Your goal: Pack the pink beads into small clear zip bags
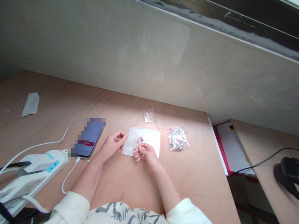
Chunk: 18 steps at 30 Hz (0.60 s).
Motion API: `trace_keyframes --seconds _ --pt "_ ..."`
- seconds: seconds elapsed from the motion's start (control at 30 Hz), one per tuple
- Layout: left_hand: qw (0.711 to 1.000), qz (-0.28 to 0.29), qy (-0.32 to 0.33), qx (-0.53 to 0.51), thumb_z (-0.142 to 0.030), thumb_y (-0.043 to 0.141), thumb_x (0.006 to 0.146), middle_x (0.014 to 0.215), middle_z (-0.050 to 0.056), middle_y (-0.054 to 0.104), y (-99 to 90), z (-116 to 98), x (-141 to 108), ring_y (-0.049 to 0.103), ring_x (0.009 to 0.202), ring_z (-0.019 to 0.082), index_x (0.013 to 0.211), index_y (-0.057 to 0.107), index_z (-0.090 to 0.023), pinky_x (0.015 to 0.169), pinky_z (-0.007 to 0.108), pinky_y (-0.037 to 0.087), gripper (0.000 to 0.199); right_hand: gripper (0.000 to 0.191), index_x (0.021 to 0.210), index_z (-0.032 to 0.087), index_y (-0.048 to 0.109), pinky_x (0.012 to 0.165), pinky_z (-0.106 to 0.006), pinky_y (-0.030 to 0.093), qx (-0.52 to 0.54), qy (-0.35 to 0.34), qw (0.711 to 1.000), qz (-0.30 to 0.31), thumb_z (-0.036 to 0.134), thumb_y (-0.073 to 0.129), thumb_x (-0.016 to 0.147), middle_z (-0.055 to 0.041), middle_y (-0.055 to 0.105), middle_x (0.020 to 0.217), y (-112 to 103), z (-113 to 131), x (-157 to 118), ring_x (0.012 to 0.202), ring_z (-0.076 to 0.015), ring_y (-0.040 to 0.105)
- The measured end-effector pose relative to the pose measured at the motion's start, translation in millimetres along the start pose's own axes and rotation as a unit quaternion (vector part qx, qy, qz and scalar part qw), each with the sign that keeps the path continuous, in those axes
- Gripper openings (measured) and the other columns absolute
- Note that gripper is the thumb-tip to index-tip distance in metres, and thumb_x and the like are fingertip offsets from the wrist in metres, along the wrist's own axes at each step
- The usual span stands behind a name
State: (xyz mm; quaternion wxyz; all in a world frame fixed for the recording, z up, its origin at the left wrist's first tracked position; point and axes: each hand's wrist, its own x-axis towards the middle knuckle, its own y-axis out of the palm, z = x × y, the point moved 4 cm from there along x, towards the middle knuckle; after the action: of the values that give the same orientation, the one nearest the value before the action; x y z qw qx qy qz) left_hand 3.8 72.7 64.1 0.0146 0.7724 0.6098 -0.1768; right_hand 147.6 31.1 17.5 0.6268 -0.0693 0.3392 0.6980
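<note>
Pinched narrowly, your right hand (pixel 146 152) holds something small; your left hand (pixel 114 144) curls just beside it, though whether it grips anything cannot be told. Both hands work near the far edge of the plywood table (pixel 130 180), over a white paper sheet (pixel 151 137). Just right of the sheet lies a clear bag of red-and-silver parts (pixel 177 138), and beyond it a small clear bag (pixel 149 115). Your pinched pink-tinted piece (pixel 139 141) looks light and fragile, so hold it lightly by its edge.
</note>
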Motion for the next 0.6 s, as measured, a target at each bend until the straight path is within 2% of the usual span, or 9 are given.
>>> trace_keyframes --seconds 0.07,0.1,0.2,0.23,0.27,0.33,0.4,0.5,0.6 --pt "1.000 0.015 -0.001 -0.009 -0.042 0.048 0.072 0.046 -0.007 0.045 -2.4 1 -3 0.041 0.037 0.006 0.067 0.044 -0.019 0.038 0.017 0.034 0.024 0.026 0.069 0.015 0.049 0.045 -0.023 0.044 -0.001 -0.013 1.000 -0.011 0.037 0.061 0.062 -0.0042 0.060 0.067 0 4 -3 0.054 -0.0118 0.055" --pt "0.999 0.040 -0.002 -0.011 -0.041 0.049 0.072 0.048 -0.006 0.046 -3.8 2 -5 0.044 0.039 0.007 0.067 0.045 -0.019 0.041 0.018 0.037 0.024 0.025 0.070 0.016 0.049 0.047 -0.024 0.045 -0.003 -0.025 0.999 -0.022 0.036 0.061 0.063 -0.0040 0.060 0.068 -1 7 -5 0.056 -0.0125 0.056" --pt "0.986 0.165 -0.010 0.004 -0.038 0.054 0.068 0.066 -0.002 0.057 -8.1 10 -11 0.055 0.059 0.012 0.070 0.052 -0.019 0.059 0.023 0.045 0.019 0.019 0.073 0.018 0.051 0.048 -0.024 0.044 -0.033 -0.095 0.991 -0.082 0.034 0.057 0.065 -0.0012 0.057 0.068 -8 22 -11 0.059 -0.0121 0.053" --pt "0.981 0.190 -0.016 0.014 -0.037 0.056 0.067 0.074 0.000 0.059 -10.5 12 -13 0.057 0.068 0.014 0.073 0.054 -0.019 0.066 0.025 0.045 0.019 0.016 0.073 0.019 0.052 0.048 -0.023 0.043 -0.058 -0.124 0.985 -0.106 0.033 0.056 0.066 -0.0007 0.055 0.068 -12 28 -14 0.059 -0.0118 0.051" --pt "0.981 0.190 -0.021 0.020 -0.036 0.057 0.066 0.081 0.001 0.060 -13.7 13 -12 0.057 0.076 0.016 0.077 0.055 -0.020 0.073 0.026 0.044 0.019 0.014 0.073 0.020 0.053 0.049 -0.023 0.042 -0.090 -0.151 0.976 -0.127 0.032 0.055 0.067 -0.0007 0.055 0.070 -14 35 -16 0.060 -0.0118 0.050" --pt "0.991 0.131 -0.022 0.016 -0.036 0.054 0.068 0.091 0.003 0.060 -18.9 11 -9 0.055 0.088 0.018 0.085 0.055 -0.020 0.080 0.027 0.040 0.023 0.010 0.073 0.020 0.057 0.054 -0.024 0.041 -0.164 -0.191 0.957 -0.145 0.028 0.052 0.069 -0.0018 0.056 0.076 -16 47 -21 0.067 -0.0129 0.049" --pt "0.997 0.082 -0.011 0.001 -0.037 0.050 0.072 0.093 0.004 0.060 -15.4 4 -4 0.053 0.091 0.018 0.089 0.054 -0.020 0.078 0.025 0.040 0.025 0.011 0.073 0.021 0.060 0.062 -0.026 0.040 -0.230 -0.212 0.940 -0.136 0.025 0.051 0.070 -0.0027 0.057 0.081 -14 56 -25 0.073 -0.0144 0.049" --pt "0.990 0.139 0.014 0.002 -0.040 0.046 0.074 0.079 0.001 0.060 8.6 -9 1 0.054 0.073 0.015 0.082 0.055 -0.018 0.064 0.023 0.042 0.025 0.014 0.081 0.021 0.060 0.065 -0.027 0.038 -0.261 -0.223 0.932 -0.118 0.025 0.053 0.069 -0.0020 0.058 0.074 -8 64 -28 0.069 -0.0141 0.049" --pt "0.990 0.135 0.036 -0.010 -0.041 0.047 0.074 0.067 -0.001 0.054 22.6 -15 5 0.051 0.063 0.013 0.072 0.054 -0.016 0.056 0.021 0.040 0.026 0.020 0.082 0.019 0.057 0.060 -0.025 0.037 -0.223 -0.188 0.947 -0.136 0.028 0.058 0.064 -0.0001 0.055 0.065 -11 63 -27 0.063 -0.0132 0.048"
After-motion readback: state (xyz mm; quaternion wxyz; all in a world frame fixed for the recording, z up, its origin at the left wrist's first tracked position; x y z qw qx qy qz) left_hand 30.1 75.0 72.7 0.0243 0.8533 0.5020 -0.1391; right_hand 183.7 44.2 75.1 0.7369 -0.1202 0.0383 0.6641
